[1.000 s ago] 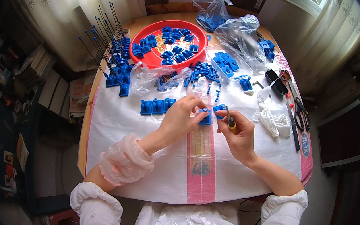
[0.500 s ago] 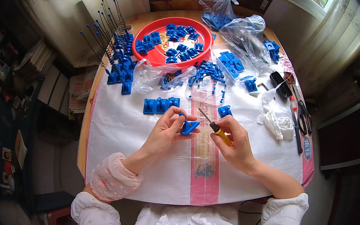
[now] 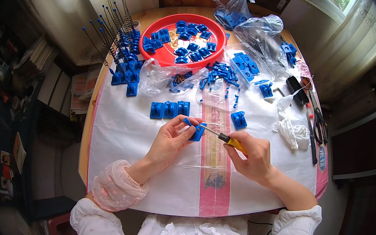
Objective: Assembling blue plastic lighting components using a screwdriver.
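Observation:
Between the fingers of my left hand (image 3: 170,141) is a small blue plastic part (image 3: 197,133), tilted, with a flat face toward the right. My right hand (image 3: 251,154) is closed round the yellow and black handle of a screwdriver (image 3: 232,142). The screwdriver's thin metal shaft points up and left, and its tip is at the blue part, seemingly touching it. Just beyond my right hand a single blue plastic piece (image 3: 239,120) sits on the cloth. A row of blue pieces (image 3: 169,109) stands beyond my left hand.
A red round tray (image 3: 223,42) holds many blue pieces at the back. To its left stand blue bases with upright springs (image 3: 115,37). Loose blue pegs (image 3: 218,75) and plastic bags (image 3: 259,29) lie mid-table and back right. Scissors (image 3: 320,124) and a white crumpled cloth (image 3: 296,134) are at right.
The screwdriver has swung left and tipped over, bringing its tip to the blue part. My left hand has turned that part so its flat face shows more.

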Tool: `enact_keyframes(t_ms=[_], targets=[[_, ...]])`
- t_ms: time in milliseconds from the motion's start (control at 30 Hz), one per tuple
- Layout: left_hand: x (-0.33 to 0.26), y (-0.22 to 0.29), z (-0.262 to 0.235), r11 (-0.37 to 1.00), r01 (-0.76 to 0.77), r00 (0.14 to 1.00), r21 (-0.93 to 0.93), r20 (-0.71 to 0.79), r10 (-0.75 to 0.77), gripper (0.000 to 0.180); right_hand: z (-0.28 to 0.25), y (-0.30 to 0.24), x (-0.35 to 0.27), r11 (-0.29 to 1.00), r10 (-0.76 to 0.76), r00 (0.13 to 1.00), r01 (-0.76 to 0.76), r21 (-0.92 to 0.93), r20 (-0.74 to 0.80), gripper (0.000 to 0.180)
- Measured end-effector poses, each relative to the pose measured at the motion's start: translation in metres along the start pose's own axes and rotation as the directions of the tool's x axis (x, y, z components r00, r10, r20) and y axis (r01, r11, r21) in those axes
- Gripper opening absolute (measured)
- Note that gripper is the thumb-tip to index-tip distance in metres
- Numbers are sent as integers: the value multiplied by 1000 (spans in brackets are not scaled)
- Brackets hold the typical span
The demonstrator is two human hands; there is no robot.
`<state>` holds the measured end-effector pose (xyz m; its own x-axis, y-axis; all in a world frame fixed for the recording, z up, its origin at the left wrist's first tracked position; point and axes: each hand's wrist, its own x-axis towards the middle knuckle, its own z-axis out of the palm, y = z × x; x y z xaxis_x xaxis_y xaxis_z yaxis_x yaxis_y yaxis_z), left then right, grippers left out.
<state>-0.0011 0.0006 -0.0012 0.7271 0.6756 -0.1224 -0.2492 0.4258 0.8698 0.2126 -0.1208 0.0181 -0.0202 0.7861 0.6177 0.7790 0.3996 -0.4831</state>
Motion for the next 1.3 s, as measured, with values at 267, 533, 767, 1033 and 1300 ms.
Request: enact_keyframes(t_ms=[267,533,767,1033,1300], targets=[[-1,-1,-3,998,-13,1000,-65,3,13,26,-11,0,9,974,-141,990,141,-177,14,24],[0,-5,-7,994,-53,999,-92,-4,53,31,-14,2,9,964,-186,982,188,-190,31,25],[-1,3,-1,1000,-4,1000,26,-16,5,25,-15,2,10,921,-267,960,278,-272,78,25],[-3,4,0,995,9,1000,104,23,-12,24,-16,8,9,896,-326,936,350,-275,131,20],[-3,-3,-5,988,-41,998,147,51,34,24,-20,5,12,970,-190,972,208,-129,140,18]])
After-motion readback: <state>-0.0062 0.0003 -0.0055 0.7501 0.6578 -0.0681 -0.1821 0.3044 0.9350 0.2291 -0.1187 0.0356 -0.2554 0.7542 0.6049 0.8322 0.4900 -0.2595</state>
